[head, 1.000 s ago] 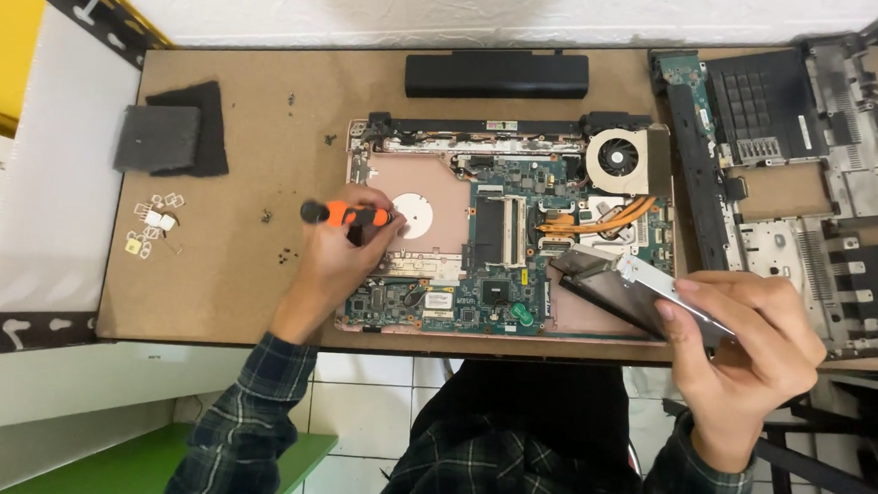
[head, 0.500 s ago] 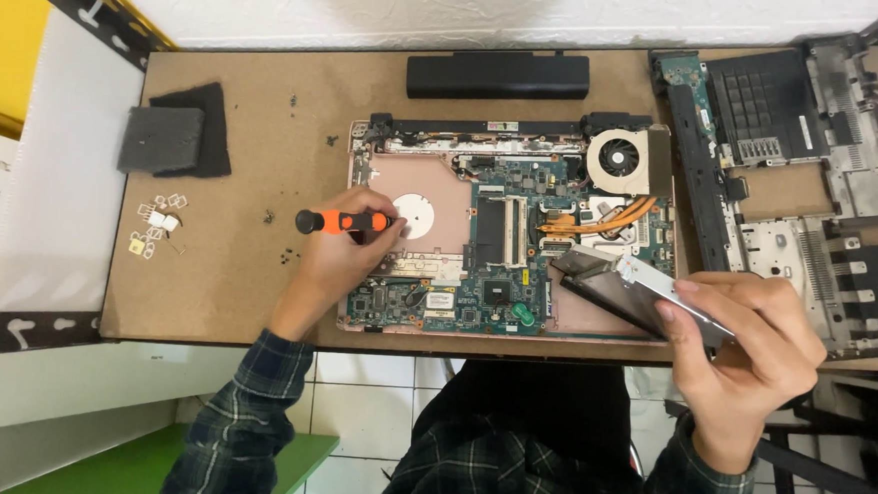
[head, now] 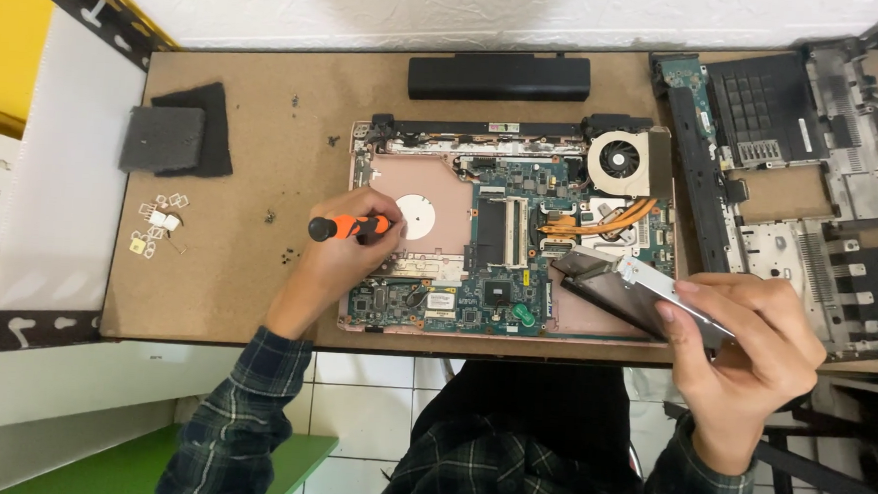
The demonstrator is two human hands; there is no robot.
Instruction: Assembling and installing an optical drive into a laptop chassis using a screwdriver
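- The opened laptop base [head: 504,245] lies at the middle of the brown table [head: 266,118], its green circuit board bare, a round fan [head: 619,161] at its far right corner and copper pipes [head: 596,220] just nearer than the fan
- The step in hand looks like stripping the laptop: a flat metal drive [head: 622,287] is already lifted clear of the near right part of the base
- The right hand [head: 754,359] pinches that drive between thumb and bent fingers and holds it tilted, its far end over the board, its near end out past the table's near edge
- The left hand [head: 343,257] is curled shut around an orange and black screwdriver [head: 350,228], which lies nearly level with its black butt pointing left; the tip is hidden by the fingers, so I cannot tell whether it sits on a screw
- That hand rests on the near left part of the base, just beside the pink plate with its round white patch [head: 418,216]
- By my judgement the next move calls for a free spot for the drive, and for a steady tip on any screw left in the board
- Farther out: a long black battery [head: 498,77] at the far edge, a removed cover shell [head: 793,185] at the right, dark foam pads [head: 175,133] at the far left, small pale parts [head: 157,224] near them
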